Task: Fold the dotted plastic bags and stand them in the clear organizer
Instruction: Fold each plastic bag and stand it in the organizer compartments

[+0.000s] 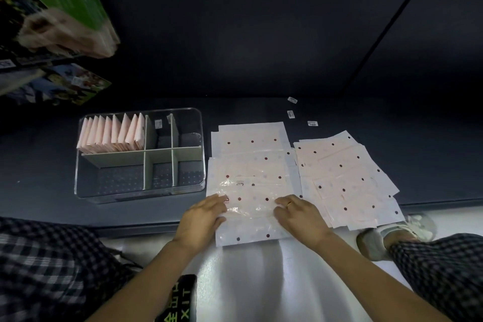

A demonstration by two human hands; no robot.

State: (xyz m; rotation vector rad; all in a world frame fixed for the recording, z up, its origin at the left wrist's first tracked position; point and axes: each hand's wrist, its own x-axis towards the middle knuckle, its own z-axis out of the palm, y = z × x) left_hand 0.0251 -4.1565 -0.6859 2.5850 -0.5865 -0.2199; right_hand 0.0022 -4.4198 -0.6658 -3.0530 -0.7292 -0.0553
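Dark tabletop under me: my left hand point(202, 215) and right hand point(298, 213) press flat, fingers relaxed, on the top dotted plastic bag point(251, 204) beside the clear organizer point(109, 192). Folding comes next, I reckon.

Three small labels point(292, 100) lie on the dark surface point(261, 112) near a shoe point(420, 225).

Folded bags point(112, 136) stand in the organizer's point(138, 192) far-left compartment, left of two flat bag piles point(251, 165).
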